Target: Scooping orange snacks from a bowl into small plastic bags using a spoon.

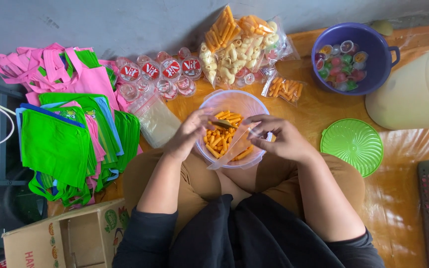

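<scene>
Both hands over snack bowl (234,106) — left hand (190,133) pinching spoon (223,123), right hand (279,136) pinching clear bag (234,151).

A home-run packing spot on the floor: a person sits cross-legged on an orange plastic floor mat (403,198) against a bare grey concrete wall (125,20), among stacked pink and green cloth bags (70,124), bagged snacks (239,47) and an open cardboard box (60,238).

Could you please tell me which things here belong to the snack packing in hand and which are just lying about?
In use: left hand, right hand, clear bowl, orange snack sticks, small clear bag.
Lying about: green lid, purple pot, cloth bags, cardboard box.
</scene>
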